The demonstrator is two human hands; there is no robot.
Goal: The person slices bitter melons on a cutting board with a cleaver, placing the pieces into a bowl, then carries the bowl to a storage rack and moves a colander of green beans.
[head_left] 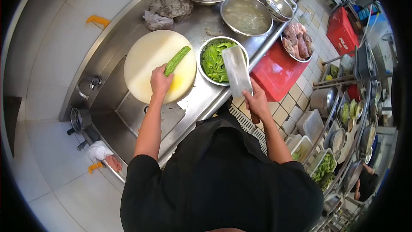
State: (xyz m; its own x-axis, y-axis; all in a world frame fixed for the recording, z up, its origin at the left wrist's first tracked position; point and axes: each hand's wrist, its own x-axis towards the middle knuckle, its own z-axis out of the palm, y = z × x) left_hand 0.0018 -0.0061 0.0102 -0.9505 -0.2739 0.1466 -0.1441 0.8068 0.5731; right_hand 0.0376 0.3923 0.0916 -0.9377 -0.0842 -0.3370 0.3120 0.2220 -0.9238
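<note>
My left hand holds the lower end of a long green vegetable over the round white cutting board. A wide cleaver is in my right hand, its blade over the right edge of a metal bowl. Cut green pieces fill that bowl, which sits right of the board. Part of the bowl's contents is hidden behind the blade.
A bowl of cloudy water, a bowl of raw meat and grey bagged items lie beyond. The steel sink is at left, a red lid-like surface and a loaded rack at right. Part of another person shows far right.
</note>
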